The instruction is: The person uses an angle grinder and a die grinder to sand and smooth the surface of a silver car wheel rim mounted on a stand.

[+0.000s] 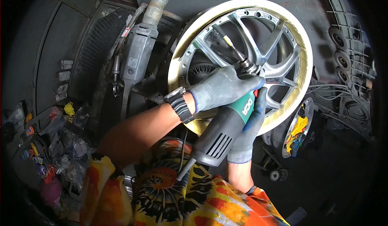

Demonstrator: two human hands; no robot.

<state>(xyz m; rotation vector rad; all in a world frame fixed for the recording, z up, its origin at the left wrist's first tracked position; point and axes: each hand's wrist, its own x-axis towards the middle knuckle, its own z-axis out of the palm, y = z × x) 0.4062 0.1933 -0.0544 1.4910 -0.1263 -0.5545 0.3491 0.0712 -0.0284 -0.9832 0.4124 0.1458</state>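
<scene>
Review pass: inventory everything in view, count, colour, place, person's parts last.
power tool: one, green and grey, in both hands
large wheel: one, silver and yellowish, upper middle
machine: one, grey, upper left
blocks: several, pale, far left
wire rack: one, grey, upper right
discs: at least three, grey, right
cables: several, grey, right
second wheel: one, silver, lower right
bundle: one, yellow and blue, at second wheel
caster: one, greyish, lower right
plastic bags: several, mixed colours, lower left
wristband: one, black, left wrist
shirt: one, orange, yellow and black, bottom
left hand: one, grey glove, centre
right hand: one, grey-blue glove, right of power tool
forearms: two, bare, lower middle
</scene>
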